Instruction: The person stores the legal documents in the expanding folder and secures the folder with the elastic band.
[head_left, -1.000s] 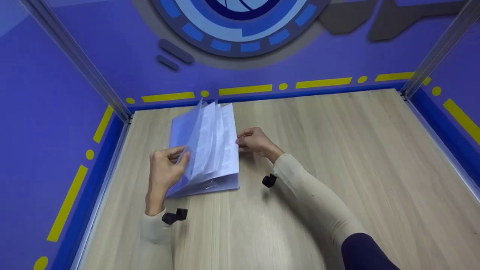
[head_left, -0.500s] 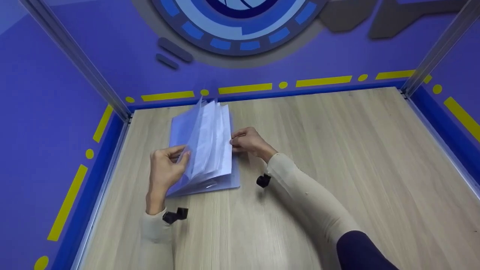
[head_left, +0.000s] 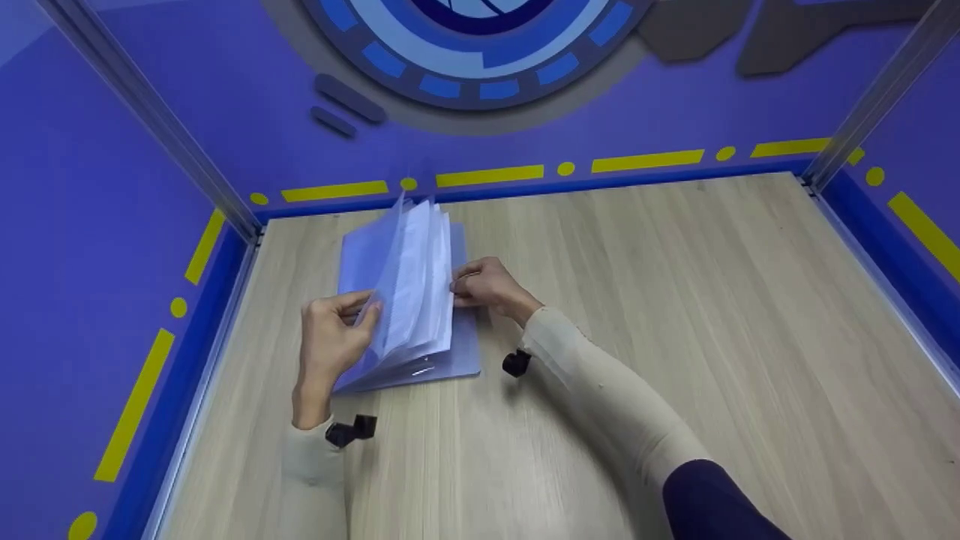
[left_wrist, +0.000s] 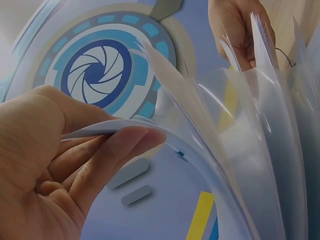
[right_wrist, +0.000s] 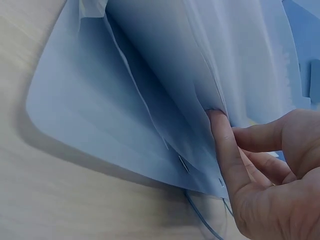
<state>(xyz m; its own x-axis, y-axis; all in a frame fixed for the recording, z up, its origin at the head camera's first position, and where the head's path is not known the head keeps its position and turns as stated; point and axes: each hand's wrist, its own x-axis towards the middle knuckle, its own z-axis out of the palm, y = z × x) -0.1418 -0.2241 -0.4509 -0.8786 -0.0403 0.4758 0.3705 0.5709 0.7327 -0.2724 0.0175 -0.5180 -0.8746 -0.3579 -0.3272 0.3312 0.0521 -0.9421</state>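
Observation:
A translucent blue folder (head_left: pixel 466 354) with clear plastic sleeves (head_left: pixel 409 300) lies partly open on the wooden table. White papers show inside the sleeves, which fan upright between the covers. My left hand (head_left: pixel 330 337) pinches the edge of the raised left cover between thumb and fingers; the left wrist view shows that bent edge (left_wrist: pixel 120 125) in its grip. Several white-filled leaves (right_wrist: pixel 220 60) are pinched at their right edge by my right hand (right_wrist: pixel 260 170), thumb on one side and fingers on the other. Below them the back cover (right_wrist: pixel 75 100) rests flat on the table.
Behind the folder stands a blue printed wall (head_left: pixel 480 150) with yellow dashes. Side walls (head_left: pixel 90 262) close off left and right. A thin blue cord (right_wrist: pixel 197 215) hangs from the folder's edge. Bare wooden table (head_left: pixel 675 300) extends to the right.
My right hand has moved left, carrying the leaves' edge with it, so more of the back cover shows. The left hand has stayed in place on the raised cover.

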